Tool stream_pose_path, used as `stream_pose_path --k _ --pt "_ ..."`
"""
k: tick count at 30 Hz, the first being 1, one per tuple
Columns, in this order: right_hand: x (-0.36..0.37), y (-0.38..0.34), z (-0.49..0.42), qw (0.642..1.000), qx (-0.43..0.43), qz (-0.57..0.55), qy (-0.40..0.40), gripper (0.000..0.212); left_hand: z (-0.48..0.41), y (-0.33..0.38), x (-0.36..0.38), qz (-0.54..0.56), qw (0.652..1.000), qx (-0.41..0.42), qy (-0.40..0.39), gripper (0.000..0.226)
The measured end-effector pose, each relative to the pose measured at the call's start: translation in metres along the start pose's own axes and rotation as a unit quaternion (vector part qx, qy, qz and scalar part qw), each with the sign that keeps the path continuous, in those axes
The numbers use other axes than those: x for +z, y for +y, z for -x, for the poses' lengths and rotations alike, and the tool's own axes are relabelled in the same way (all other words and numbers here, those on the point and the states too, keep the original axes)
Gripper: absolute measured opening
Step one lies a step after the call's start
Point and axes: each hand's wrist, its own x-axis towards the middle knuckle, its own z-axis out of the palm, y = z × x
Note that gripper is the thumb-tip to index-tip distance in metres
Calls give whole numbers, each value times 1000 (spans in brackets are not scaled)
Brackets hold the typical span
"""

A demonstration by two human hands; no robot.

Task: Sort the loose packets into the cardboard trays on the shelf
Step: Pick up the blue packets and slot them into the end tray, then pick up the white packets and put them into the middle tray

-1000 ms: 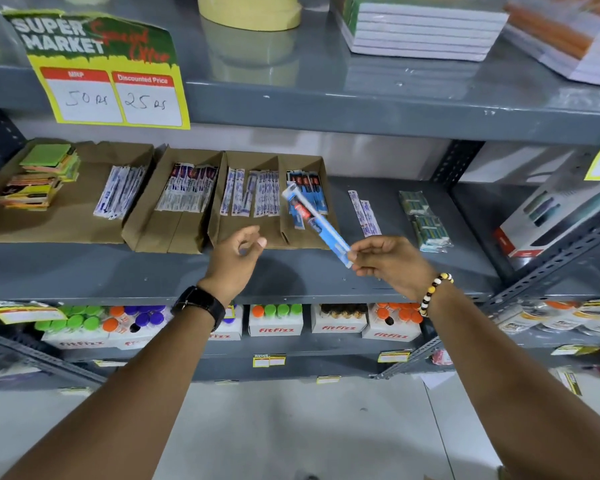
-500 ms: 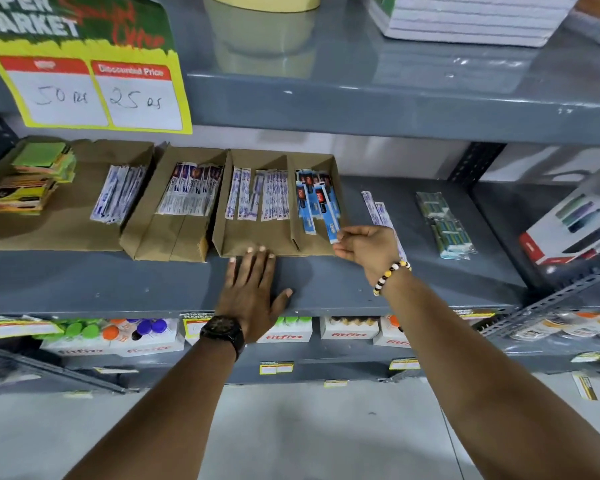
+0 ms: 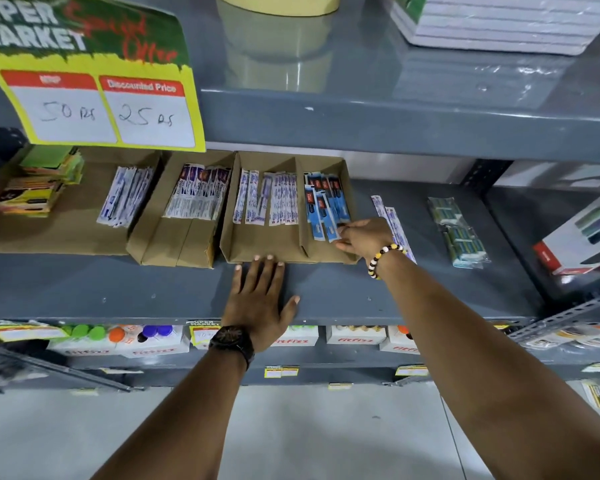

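Note:
A two-compartment cardboard tray (image 3: 264,241) stands on the grey shelf. White strip packets (image 3: 267,202) fill its left compartment and blue packets (image 3: 321,206) its right one. My right hand (image 3: 366,237) reaches into the right compartment, its fingertips pinching the near end of a blue packet (image 3: 330,233) that lies on the pile. Flat on the shelf lies my left hand (image 3: 260,299), palm down, fingers spread and touching the tray's front wall. Two loose white packets (image 3: 392,216) lie on the bare shelf just right of the tray, partly behind my right wrist.
A second tray (image 3: 174,244) with purple-and-white packets sits to the left, then a wide tray (image 3: 66,233) with white packets and a green-yellow stack (image 3: 35,188). A wrapped green bundle (image 3: 459,233) and a white box (image 3: 586,237) lie right. A yellow price sign (image 3: 101,98) hangs overhead.
My right hand carried the blue packet from mid-air into the tray's right compartment. My left hand dropped flat onto the shelf against the tray's front. The view moved closer.

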Motion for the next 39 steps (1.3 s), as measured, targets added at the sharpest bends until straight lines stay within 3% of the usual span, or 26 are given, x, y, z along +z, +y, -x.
stream_pose_path --k 10,14,18,24,31,39 --pt "-61 13 11 991 -76 -37 105 26 0 -1 -1 2 1000 6 1 73" --pt "-92 28 1 977 -62 94 183 25 1 0 -2 -8 1000 6 -2 75" --pt "-101 40 -1 926 -98 279 236 19 1 0 -2 -9 1000 1 -10 76" --pt "-104 49 -4 889 -53 415 187 34 0 0 -1 -4 1000 -2 -12 77" --pt "-106 53 -5 896 -42 399 188 32 1 0 0 2 1000 -9 -23 77" --pt "-120 57 9 936 -45 234 259 19 0 -3 -1 11 999 -7 -41 78"
